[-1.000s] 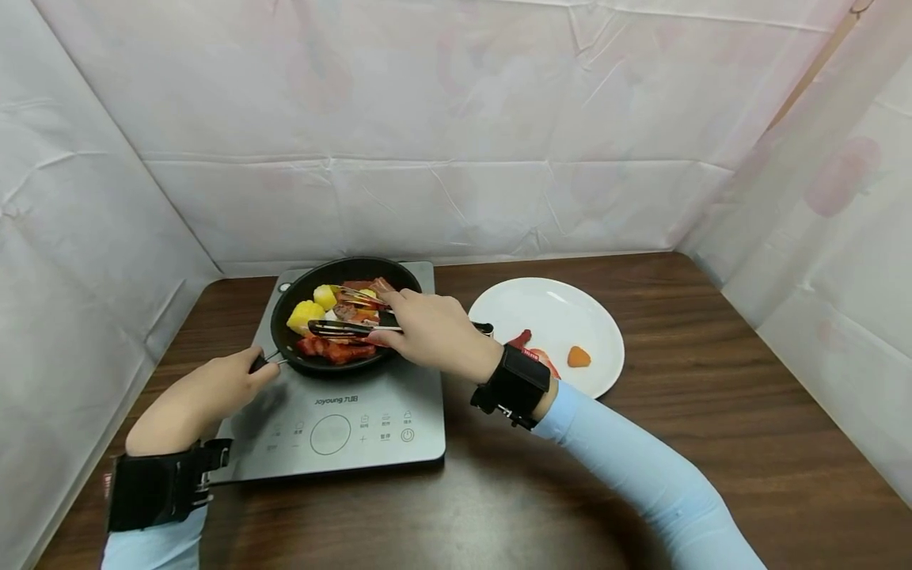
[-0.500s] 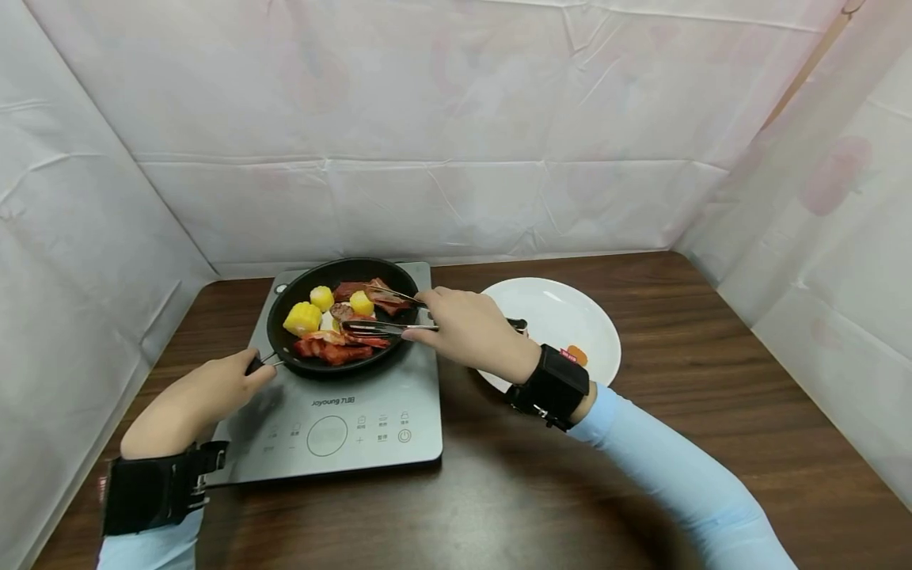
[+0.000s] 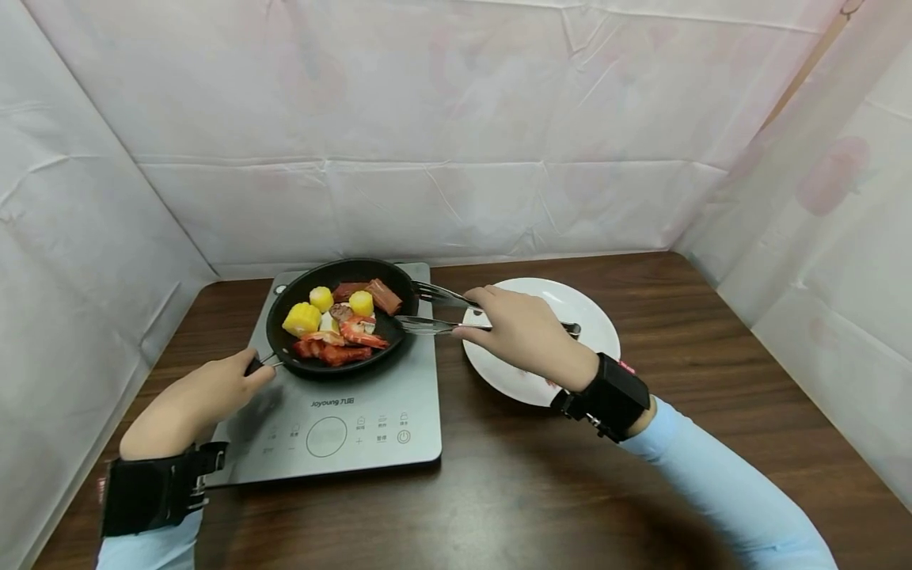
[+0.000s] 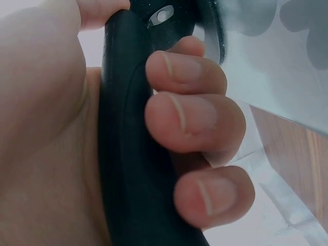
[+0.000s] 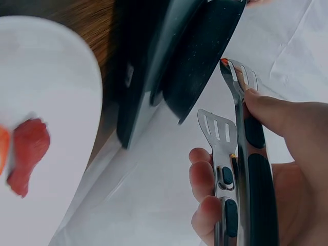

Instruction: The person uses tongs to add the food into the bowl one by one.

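My left hand (image 3: pixel 195 400) grips the black handle (image 4: pixel 128 133) of a frying pan (image 3: pixel 321 273). Inside the pan lie yellow corn pieces (image 3: pixel 302 318), shrimp (image 3: pixel 363 332), reddish-brown meat strips (image 3: pixel 383 296) and glossy red meat (image 3: pixel 335 354). My right hand (image 3: pixel 523 332) holds metal tongs (image 3: pixel 427 325) with black grips, tips spread apart and nothing between them. The tips point left at the pan's right rim. Beneath the right hand is a white plate (image 3: pixel 570 301), partly hidden. The right wrist view shows a red meat piece (image 5: pixel 28 154) and part of an orange piece (image 5: pixel 4 146) on it.
The pan sits on a silver induction cooker (image 3: pixel 413 412) with a touch panel at its front. A dark wooden table (image 3: pixel 499 491) carries cooker and plate. Pale plastic sheeting (image 3: pixel 427 119) rises behind and along both sides.
My right hand has drawn the tongs rightward out of the pan, from over the food to the rim. A shrimp now lies in the pan's middle. The left hand stays on the handle.
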A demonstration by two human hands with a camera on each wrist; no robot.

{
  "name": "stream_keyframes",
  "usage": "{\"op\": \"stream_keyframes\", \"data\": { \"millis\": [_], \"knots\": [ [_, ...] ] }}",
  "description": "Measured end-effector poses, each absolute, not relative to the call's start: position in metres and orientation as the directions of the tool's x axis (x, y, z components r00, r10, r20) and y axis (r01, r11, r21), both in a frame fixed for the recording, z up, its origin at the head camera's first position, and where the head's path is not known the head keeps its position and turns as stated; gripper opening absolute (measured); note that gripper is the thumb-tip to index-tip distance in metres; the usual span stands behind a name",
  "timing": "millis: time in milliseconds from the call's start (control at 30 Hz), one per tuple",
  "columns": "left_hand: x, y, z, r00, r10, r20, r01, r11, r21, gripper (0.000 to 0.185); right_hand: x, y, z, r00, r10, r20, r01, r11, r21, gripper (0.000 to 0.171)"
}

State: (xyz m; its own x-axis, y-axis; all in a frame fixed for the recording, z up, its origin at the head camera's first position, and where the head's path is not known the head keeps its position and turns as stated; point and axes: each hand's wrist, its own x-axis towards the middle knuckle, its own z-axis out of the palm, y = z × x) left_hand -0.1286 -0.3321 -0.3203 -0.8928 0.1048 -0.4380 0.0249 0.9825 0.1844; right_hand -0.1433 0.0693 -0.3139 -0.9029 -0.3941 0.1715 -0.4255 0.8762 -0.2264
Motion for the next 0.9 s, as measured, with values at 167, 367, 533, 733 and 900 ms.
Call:
{"op": "stream_keyframes", "data": {
  "millis": [167,367,533,733,900],
  "knots": [
    [-0.128,-0.333,-0.32,-0.893,0.105,-0.437,0.025,0.982,0.185,0.084,-0.138,0.09,-0.317,-0.917,-0.358,0.176,-0.393,0.887,-0.243,0.048],
    [-0.128,-0.332,-0.321,-0.894,0.097,-0.437,0.018,0.983,0.182,0.083,-0.132,0.115,-0.321,-0.93,-0.328,0.163,-0.357,0.912,-0.203,0.057],
    [-0.128,-0.332,-0.322,-0.895,0.098,-0.434,0.02,0.983,0.182,0.082,-0.126,0.136,-0.327,-0.941,-0.296,0.162,-0.325,0.925,-0.198,0.061],
    [-0.128,-0.332,-0.321,-0.894,0.098,-0.438,0.017,0.983,0.184,0.083,-0.117,0.162,-0.336,-0.953,-0.266,0.142,-0.291,0.935,-0.202,0.058],
    [-0.129,-0.331,-0.321,-0.897,0.111,-0.428,0.034,0.983,0.182,0.081,-0.111,0.187,-0.342,-0.963,-0.235,0.128,-0.257,0.945,-0.203,0.056]
  ]
}}
